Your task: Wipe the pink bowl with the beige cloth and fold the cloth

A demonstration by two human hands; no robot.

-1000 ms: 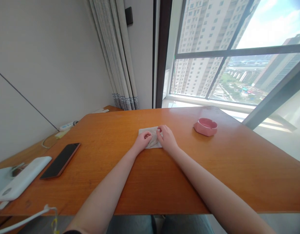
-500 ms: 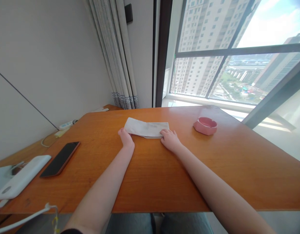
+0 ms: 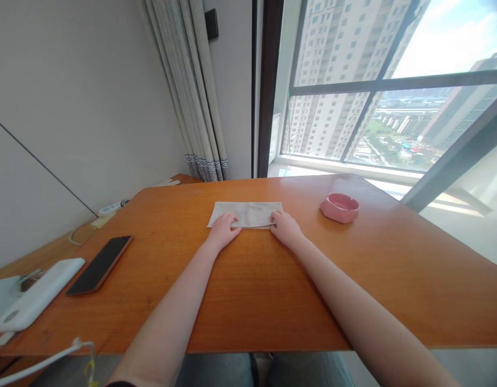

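A white folded cloth [image 3: 252,214] lies flat on the wooden table as a long strip. My left hand [image 3: 223,231] rests on its near left part, fingers on top and thumb apart from them by the near edge. At the near right corner, my right hand [image 3: 286,230] has its fingers bent over the cloth and its thumb at the edge, closed on that corner. What lies under either palm is hidden.
A pink ashtray [image 3: 340,208] stands to the right on the table [image 3: 264,301]. On the left lie a dark phone [image 3: 100,266] and a white power bank [image 3: 38,293]. A white cable [image 3: 42,357] crosses the lower left, and a power strip [image 3: 111,208] sits by the wall.
The cloth's left end, raised before, now lies flat. My left hand has moved from beyond that end rightward onto the cloth. My right hand has shifted slightly right along the near edge.
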